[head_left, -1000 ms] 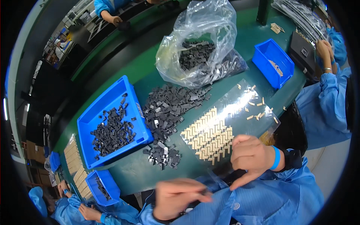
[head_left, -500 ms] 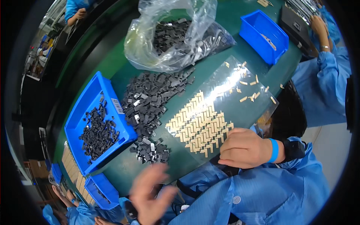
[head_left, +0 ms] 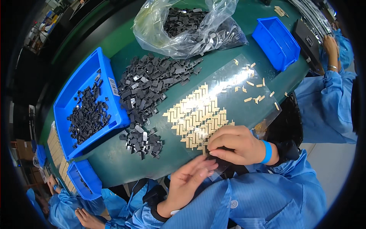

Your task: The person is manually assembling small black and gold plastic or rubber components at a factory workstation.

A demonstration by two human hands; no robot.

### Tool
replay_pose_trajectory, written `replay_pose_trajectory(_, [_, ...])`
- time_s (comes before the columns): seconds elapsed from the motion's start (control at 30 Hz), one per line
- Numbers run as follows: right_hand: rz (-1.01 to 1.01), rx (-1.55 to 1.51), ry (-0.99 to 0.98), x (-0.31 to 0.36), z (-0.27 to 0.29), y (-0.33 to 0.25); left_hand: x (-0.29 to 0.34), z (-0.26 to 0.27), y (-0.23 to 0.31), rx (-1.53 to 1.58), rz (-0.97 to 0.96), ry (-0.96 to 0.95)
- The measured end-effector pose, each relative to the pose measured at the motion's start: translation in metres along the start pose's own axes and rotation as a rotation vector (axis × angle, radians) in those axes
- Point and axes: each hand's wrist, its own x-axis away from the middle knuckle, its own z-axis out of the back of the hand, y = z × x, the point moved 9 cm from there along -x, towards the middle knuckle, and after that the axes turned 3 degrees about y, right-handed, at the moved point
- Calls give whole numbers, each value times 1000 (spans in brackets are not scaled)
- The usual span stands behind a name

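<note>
My right hand is closed in a pinch at the near edge of a clear plastic sheet. My left hand meets it there, its fingers drawn together close to the right fingertips. Something small and dark shows between the two hands, too covered to name. Cream-coloured small strips lie on the sheet in a tight zigzag pattern, just beyond my right fingers. Several loose strips are scattered over the sheet's far right part. Left of the sheet lies a small heap of black plastic parts.
A larger heap of black parts spreads behind. Beyond it stands an open clear bag of black parts. Blue bins stand at left, and another blue bin at far right. A co-worker's sleeve is at right.
My left hand has come right from beside the small black heap to my right hand. My right hand has shifted slightly left and its fingers now pinch. The view has shifted.
</note>
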Motion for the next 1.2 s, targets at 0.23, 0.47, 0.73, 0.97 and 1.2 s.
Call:
replay_pose_trajectory(0.23, [66, 86, -58, -2, -5, -5, -13, 1, -2, 5, -7, 136])
replay_pose_trajectory(0.47, [32, 198, -147, -1, -13, -2, -19, -1, 0, 12, -80, 112])
replay_pose_trajectory(0.73, [19, 276, -142, -4, -21, -5, -16, 2, -3, 31, -64, 114])
replay_pose_trajectory(0.97, [30, 342, -191, -9, -23, -5, -18, 7, -7, 52, -37, 167])
replay_pose_trajectory(1.2, [-140, 183, 219, -15, 32, 0, -12, 11, -6, 12, 19, 244])
